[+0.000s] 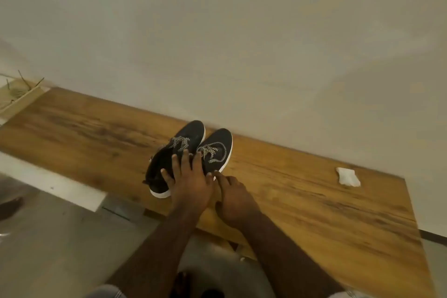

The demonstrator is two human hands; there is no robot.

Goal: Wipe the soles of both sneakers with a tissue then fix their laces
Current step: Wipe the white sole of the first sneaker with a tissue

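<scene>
The left hand lies flat with its fingers spread and straight over the heel ends of both shoes, pressing down rather than curling round them. The right hand sits just beside it on the right, its index finger stretched out toward the right shoe's heel and the other fingers loosely bent, holding nothing.

Under the left hand stand two dark knitted sneakers with white rubber soles, upright, side by side and touching, toes toward the wall. The left sneaker and the right sneaker each carry black-and-white speckled laces, lying in loose loops over the tongues.

They rest on a long wooden worktop with a warm brown grain, set against a plain pale wall. Well apart to the right, near the worktop's far edge, lies a crumpled white tissue.
</scene>
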